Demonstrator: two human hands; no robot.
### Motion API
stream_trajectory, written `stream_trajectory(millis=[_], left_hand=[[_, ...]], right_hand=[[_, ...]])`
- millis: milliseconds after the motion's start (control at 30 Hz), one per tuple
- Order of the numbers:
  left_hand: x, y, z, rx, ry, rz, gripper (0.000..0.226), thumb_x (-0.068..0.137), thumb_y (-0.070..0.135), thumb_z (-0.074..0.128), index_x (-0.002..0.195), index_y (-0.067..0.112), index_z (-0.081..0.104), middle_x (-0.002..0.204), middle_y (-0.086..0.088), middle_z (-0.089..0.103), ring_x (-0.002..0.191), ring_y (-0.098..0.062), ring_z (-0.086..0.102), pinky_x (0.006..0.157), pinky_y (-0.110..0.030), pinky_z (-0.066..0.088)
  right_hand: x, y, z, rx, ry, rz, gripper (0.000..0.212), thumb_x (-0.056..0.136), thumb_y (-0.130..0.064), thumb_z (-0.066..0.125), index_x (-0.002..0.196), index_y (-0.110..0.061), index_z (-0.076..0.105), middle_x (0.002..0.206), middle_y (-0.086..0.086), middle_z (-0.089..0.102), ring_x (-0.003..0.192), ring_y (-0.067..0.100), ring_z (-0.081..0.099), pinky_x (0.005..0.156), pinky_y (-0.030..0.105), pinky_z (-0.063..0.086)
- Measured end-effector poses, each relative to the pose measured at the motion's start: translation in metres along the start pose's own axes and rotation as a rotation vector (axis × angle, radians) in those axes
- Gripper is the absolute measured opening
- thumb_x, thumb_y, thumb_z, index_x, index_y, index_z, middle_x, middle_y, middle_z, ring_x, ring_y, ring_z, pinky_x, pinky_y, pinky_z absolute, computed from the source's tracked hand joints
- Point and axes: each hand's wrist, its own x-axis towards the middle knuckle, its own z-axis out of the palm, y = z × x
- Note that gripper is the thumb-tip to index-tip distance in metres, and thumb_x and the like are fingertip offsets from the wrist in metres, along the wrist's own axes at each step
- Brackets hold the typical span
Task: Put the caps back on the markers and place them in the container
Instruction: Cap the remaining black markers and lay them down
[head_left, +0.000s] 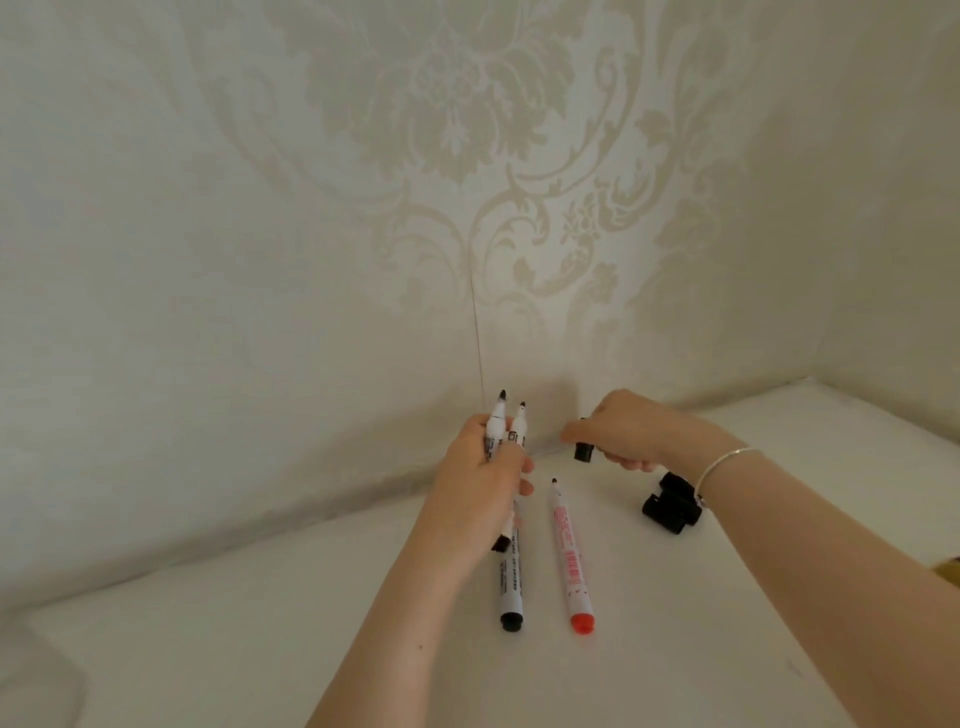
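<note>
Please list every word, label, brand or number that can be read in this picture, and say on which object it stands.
Nothing can be read.
Red marker: red print along the barrel, too blurred.
Black marker on the table: dark print, too small.
Two markers in the left hand: dark marks, unreadable.
Black caps: no print visible.

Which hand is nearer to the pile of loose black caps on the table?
Right. The right hand, pinching one black cap, is just above and left of the loose black caps, whose pile sits beside its wrist. The left hand, holding two uncapped markers, is farther left.
</note>
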Motion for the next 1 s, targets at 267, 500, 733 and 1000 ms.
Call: stream_trajectory(millis=[267,500,733,1000], left_hand=[[-0.005,-0.009,0.009,0.498,0.007,0.119,0.025,0.080,0.038,0.068,0.091,0.027,0.048,0.078,0.008,0.058,0.067,-0.011,0.056,0.057,-0.026,0.046],[-0.006,-0.011,0.012,0.630,-0.003,0.039,0.028,0.079,0.046,0.064,0.086,0.024,0.049,0.085,0.006,0.056,0.077,-0.013,0.056,0.066,-0.029,0.048],[-0.005,-0.013,0.011,0.586,-0.050,-0.015,0.036,0.080,0.048,0.067,0.073,0.025,0.040,0.073,0.009,0.046,0.059,-0.006,0.043,0.052,-0.021,0.031],[-0.005,-0.013,0.013,0.565,-0.065,-0.014,0.037,0.080,0.052,0.066,0.070,0.024,0.043,0.068,0.009,0.048,0.057,-0.006,0.045,0.052,-0.020,0.032]], right_hand=[[-0.010,0.004,-0.003,-0.199,-0.119,0.049,0.034,0.082,-0.035,0.066,0.065,-0.011,0.049,0.054,0.002,0.050,0.042,0.014,0.037,0.042,0.020,0.029],[-0.025,0.005,-0.013,-0.521,-0.179,0.056,0.051,0.073,-0.058,0.069,0.057,-0.014,0.050,0.049,-0.003,0.047,0.043,0.011,0.039,0.047,0.020,0.034],[-0.031,0.006,-0.019,-0.717,-0.238,0.117,0.027,0.072,-0.030,0.078,0.077,-0.011,0.058,0.065,0.000,0.055,0.063,0.015,0.054,0.065,0.026,0.047],[-0.021,0.011,-0.016,-0.522,-0.150,0.089,0.027,0.071,-0.012,0.076,0.071,-0.008,0.049,0.064,0.006,0.056,0.061,0.020,0.055,0.068,0.030,0.052]])
